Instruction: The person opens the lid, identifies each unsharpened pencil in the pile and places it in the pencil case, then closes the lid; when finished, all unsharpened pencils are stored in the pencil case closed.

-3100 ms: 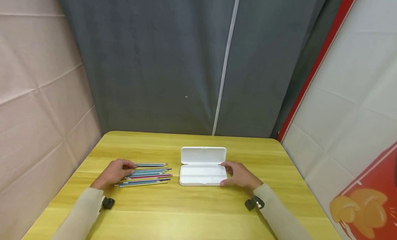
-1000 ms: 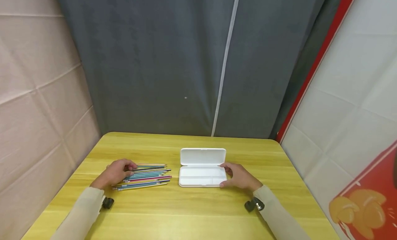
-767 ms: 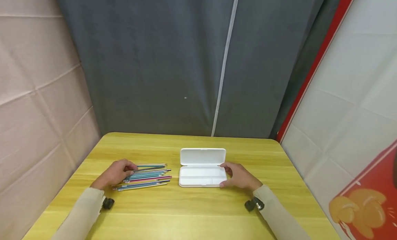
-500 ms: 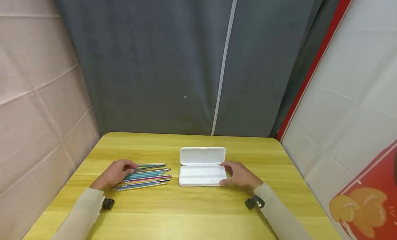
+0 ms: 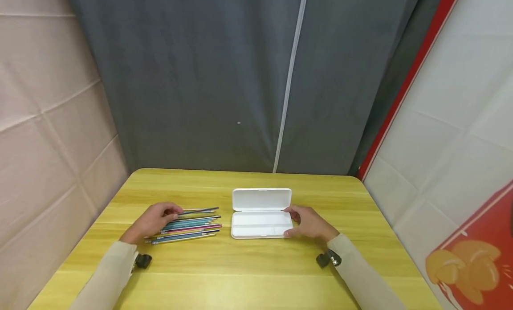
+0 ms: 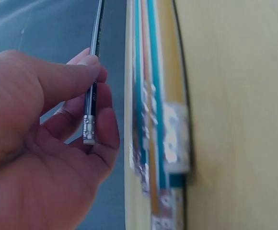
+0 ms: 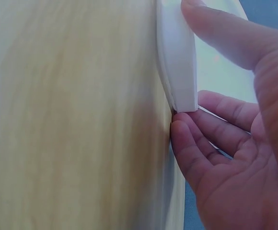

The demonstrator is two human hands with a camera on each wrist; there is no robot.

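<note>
The left hand (image 5: pixel 154 219) has just lifted one dark pencil (image 6: pixel 94 72) clear of the pile (image 5: pixel 188 226), pinched near its eraser (the sorting has begun), while the right hand (image 5: pixel 310 223) keeps gripping the open case (image 5: pixel 261 218) on the table (image 5: pixel 248 274).

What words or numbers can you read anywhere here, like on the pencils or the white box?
None can be read.
The dark pencil pinched by the left hand: a small pale mark near its metal end, too blurred to read.
The pencils on the table: pale blurred patches near their ends, unreadable.
The white pencil case gripped by the right hand: plain, no print visible.
The red panel at the right: an orange drawing only, no letters in view.
</note>
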